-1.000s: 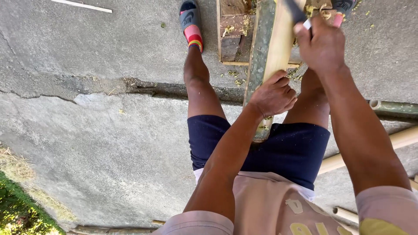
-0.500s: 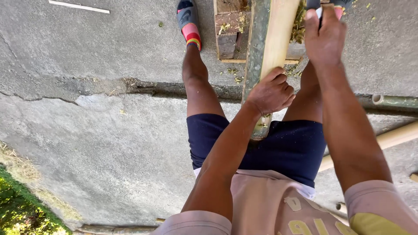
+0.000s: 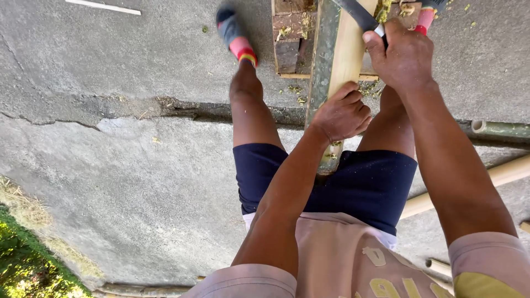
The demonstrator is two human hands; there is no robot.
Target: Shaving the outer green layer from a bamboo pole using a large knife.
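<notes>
We count two bare hands: the left hand (image 3: 343, 115) wrapped around one long half-peeled bamboo pole (image 3: 343, 52), and the right hand (image 3: 402, 55) closed on one dark-bladed knife (image 3: 360, 15). One stack of weathered wooden blocks (image 3: 288, 38) sits at the far end. We see two feet in grey sandals with pink and red straps, one far left (image 3: 234, 33) and one far right (image 3: 428, 14). On the right lie three more poles: one green bamboo tube (image 3: 499, 129), one pale peeled pole (image 3: 497, 176) and one short pale piece (image 3: 439, 267). One thin white stick (image 3: 102, 7) lies far left.
</notes>
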